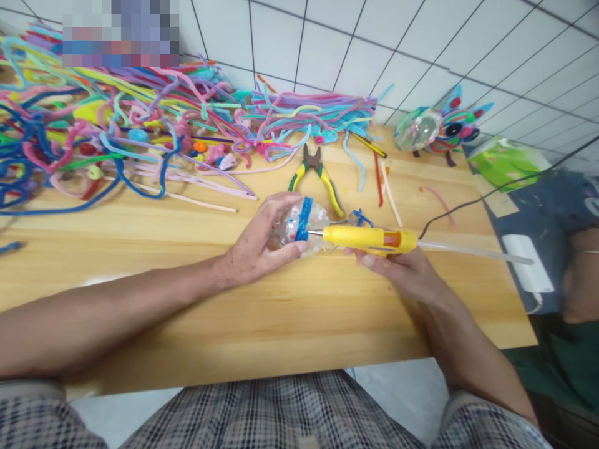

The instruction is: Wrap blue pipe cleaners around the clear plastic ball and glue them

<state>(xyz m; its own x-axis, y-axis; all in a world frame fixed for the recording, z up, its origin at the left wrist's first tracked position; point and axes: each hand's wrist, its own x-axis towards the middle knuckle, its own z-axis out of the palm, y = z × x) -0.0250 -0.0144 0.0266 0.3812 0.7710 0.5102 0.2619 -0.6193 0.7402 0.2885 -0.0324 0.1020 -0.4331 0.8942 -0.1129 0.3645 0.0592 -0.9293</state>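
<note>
My left hand [262,243] is wrapped round a clear plastic bottle [321,215] lying on its side, with a blue pipe cleaner band [305,218] about its middle. In my right hand [397,265] is a yellow hot glue gun [355,237], a long clear glue stick [468,249] sticking out of its back. The gun's metal nozzle meets the bottle at the blue band, or comes very close. Just right of the bottle, a small twist of blue pipe cleaner [362,218] shows behind the gun. Pliers [314,171] with yellow and green handles lie beyond the bottle.
Tangled pipe cleaners [116,137] cover the back left of the wooden table [290,324], beside a bundle [318,115]. A decorated bottle figure [449,128] stands back right, near a green packet [508,162]. The black cord [496,187] crosses the right side. Another person's arm [583,274] is at far right.
</note>
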